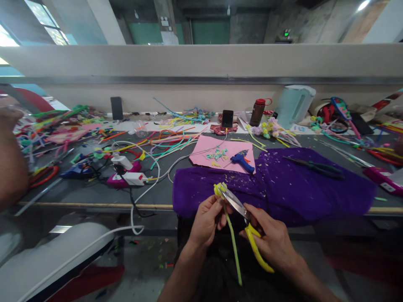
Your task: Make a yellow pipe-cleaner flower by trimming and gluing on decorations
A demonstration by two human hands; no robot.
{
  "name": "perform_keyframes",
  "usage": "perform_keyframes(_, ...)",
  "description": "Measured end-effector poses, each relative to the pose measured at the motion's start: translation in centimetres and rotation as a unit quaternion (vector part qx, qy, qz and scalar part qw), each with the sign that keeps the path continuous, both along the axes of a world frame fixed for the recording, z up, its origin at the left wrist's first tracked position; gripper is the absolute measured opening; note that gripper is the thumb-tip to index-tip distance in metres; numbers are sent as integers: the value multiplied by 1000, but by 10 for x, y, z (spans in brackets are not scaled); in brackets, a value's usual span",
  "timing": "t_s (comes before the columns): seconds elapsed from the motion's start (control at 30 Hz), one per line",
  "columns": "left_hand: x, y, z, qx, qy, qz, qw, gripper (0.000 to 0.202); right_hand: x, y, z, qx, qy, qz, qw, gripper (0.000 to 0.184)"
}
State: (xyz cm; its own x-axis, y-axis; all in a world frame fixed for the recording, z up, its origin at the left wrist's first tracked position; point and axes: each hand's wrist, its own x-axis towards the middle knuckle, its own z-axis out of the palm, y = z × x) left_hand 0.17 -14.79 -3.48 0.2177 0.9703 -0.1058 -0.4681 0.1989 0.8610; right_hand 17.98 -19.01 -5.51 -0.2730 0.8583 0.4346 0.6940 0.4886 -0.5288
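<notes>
I see left hand's [204,222] fingers pinching green stem [233,247] just below yellow fuzzy head [217,189], presumably to steady head against blades. Right hand's [272,235] fingers grip scissors [236,204] by yellow handle, blades at head. Work sits over near part of purple cloth [195,193]; cloth probably catches clippings. Pink sheet [201,147] beyond holds scraps [217,155] and blue-handled tool [244,162], likely for easy reach.
</notes>
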Motion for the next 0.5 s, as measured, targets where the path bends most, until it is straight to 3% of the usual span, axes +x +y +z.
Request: perform_keyframes(0.5, -1, 1, -2, 2, 5, 2, 1000, 18, 3, 2, -6, -15, 3, 8, 1000, 53)
